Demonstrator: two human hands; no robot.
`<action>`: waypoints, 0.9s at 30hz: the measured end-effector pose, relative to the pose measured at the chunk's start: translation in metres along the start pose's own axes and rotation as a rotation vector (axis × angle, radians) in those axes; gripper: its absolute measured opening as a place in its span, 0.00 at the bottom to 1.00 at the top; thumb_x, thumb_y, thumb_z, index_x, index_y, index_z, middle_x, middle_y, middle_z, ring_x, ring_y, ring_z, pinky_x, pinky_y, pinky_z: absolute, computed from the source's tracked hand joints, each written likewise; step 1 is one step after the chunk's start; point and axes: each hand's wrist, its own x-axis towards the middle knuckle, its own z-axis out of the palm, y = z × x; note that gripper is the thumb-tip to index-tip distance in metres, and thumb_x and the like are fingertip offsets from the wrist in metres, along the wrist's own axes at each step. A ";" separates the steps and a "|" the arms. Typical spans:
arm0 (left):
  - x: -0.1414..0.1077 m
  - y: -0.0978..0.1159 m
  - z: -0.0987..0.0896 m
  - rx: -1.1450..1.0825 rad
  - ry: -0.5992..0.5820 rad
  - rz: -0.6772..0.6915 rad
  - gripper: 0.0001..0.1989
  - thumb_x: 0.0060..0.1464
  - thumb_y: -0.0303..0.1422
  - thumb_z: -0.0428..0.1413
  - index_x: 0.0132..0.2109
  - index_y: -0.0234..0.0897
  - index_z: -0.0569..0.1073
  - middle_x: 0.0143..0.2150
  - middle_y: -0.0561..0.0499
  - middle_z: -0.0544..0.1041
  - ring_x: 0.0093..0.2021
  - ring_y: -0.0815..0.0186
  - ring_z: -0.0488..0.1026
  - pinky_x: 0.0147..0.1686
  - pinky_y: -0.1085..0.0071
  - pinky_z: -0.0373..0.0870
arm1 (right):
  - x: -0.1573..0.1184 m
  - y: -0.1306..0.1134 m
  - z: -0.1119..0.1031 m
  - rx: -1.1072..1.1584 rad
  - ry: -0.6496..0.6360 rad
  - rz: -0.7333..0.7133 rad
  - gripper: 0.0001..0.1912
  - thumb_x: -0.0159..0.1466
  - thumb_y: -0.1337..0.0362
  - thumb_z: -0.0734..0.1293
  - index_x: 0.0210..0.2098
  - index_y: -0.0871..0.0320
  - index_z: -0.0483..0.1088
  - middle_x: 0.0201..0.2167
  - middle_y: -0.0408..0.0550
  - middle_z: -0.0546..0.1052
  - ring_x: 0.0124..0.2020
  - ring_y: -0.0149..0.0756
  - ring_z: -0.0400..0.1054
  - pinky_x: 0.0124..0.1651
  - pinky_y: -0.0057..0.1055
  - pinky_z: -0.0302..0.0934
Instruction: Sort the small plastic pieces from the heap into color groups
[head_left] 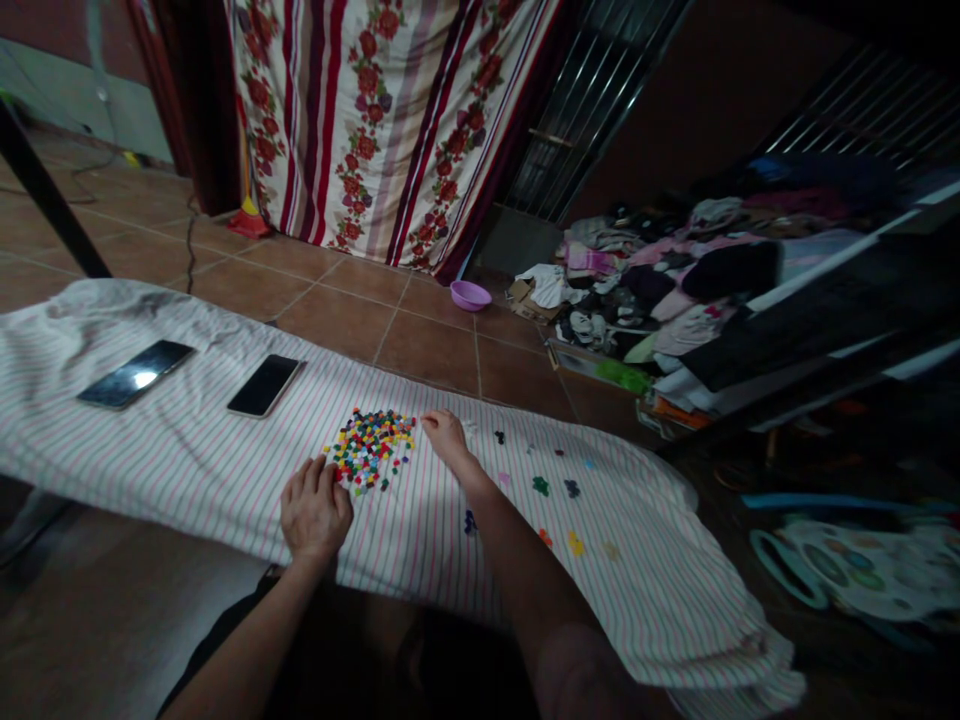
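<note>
A mixed pile of small colourful beads (371, 445) lies on a striped cloth (255, 470). My left hand (319, 510) rests palm down at the pile's near left edge, fingers stretched out and touching the cloth beside the beads. At the pile's right edge, my right hand (444, 437) has its fingertips pinched together; whatever may be between them is too small to make out. Right of the pile sit small groups sorted by colour, among them green beads (541, 486), yellow beads (575, 543), orange beads (545, 538) and dark blue beads (470, 522), the last close to my right forearm.
Two phones, one dark (265, 385) and one reflecting light (136, 374), lie on the cloth at left. Beyond the table are a purple basin (471, 295) on the tiled floor, a floral curtain (367, 130) and a heap of clothes (645, 270).
</note>
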 end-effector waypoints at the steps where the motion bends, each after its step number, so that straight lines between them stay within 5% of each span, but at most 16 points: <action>1: 0.000 0.000 0.000 -0.005 0.001 -0.005 0.14 0.55 0.31 0.49 0.46 0.37 0.75 0.53 0.42 0.76 0.56 0.53 0.68 0.55 0.56 0.60 | 0.000 -0.003 0.003 0.017 -0.006 -0.004 0.09 0.60 0.70 0.65 0.33 0.54 0.78 0.32 0.46 0.79 0.37 0.35 0.71 0.43 0.27 0.62; 27: -0.001 -0.001 0.002 -0.061 -0.020 -0.032 0.14 0.54 0.30 0.50 0.47 0.36 0.75 0.54 0.42 0.74 0.58 0.53 0.66 0.57 0.55 0.59 | -0.012 -0.017 0.019 0.032 0.013 0.020 0.14 0.57 0.75 0.62 0.36 0.55 0.75 0.36 0.46 0.72 0.37 0.33 0.67 0.43 0.27 0.61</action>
